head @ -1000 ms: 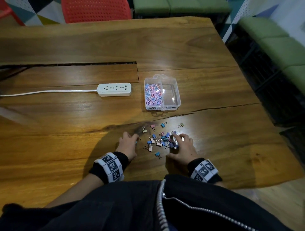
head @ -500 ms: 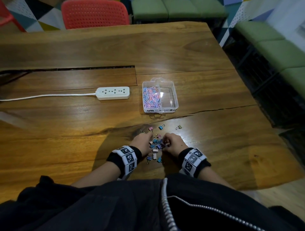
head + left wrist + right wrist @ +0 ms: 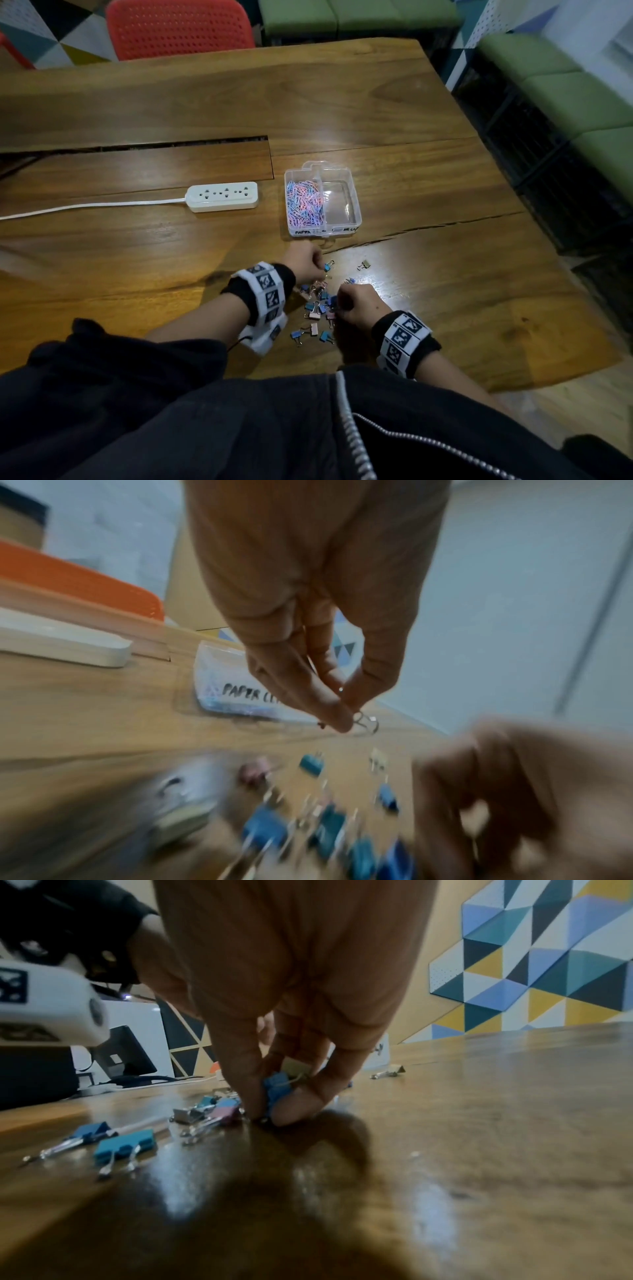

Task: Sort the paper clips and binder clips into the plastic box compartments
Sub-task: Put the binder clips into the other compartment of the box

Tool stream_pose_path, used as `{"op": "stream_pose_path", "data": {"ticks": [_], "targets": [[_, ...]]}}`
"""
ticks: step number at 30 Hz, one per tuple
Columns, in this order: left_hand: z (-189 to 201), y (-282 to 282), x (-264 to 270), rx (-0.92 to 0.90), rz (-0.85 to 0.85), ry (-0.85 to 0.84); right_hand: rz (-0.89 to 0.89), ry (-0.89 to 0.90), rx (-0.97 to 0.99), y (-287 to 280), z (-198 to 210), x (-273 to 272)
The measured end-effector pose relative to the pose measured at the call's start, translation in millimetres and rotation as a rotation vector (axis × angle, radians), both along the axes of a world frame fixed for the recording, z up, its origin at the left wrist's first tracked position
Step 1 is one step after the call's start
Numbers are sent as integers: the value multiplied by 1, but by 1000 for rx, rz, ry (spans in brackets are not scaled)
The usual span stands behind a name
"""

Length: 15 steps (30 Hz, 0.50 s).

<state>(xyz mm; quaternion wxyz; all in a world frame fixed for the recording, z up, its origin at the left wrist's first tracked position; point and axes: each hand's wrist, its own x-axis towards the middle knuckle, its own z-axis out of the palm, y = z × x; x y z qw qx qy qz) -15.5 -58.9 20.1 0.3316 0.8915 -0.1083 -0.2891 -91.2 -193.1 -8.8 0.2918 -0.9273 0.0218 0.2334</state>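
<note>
A clear plastic box [image 3: 356, 205] stands ahead of my hands; its left compartment is full of pink and blue paper clips [image 3: 305, 204], and its right one is bare. Small coloured binder clips [image 3: 317, 308] lie loose between my hands. My left hand [image 3: 322, 270] is at the far edge of the pile, just short of the box. In the left wrist view, my left hand [image 3: 352, 721] pinches a binder clip [image 3: 368, 723] by its wire handle. My right hand [image 3: 270, 1115] is down on the pile, pinching blue binder clips [image 3: 277, 1089].
A white power strip [image 3: 222, 196] with its cord lies left of the box. One stray binder clip [image 3: 363, 264] sits to the right, beyond the pile. A crack in the wooden table [image 3: 445, 291] runs just before the box. A red chair [image 3: 178, 27] stands at the far edge.
My hands closed in on the pile from either side. The left hand then moved forward to the pile's far edge near the box; the right hand stayed on the pile.
</note>
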Motion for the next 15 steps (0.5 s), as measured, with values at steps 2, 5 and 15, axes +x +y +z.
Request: {"op": "stream_pose_path", "data": {"ticks": [2, 5, 15], "targets": [[12, -9, 14, -168, 141, 52, -33, 18, 13, -4, -1, 0], [26, -24, 35, -362, 328, 51, -144, 60, 117, -13, 1, 2], [15, -8, 41, -204, 201, -59, -338, -77, 283, -39, 36, 63]]}}
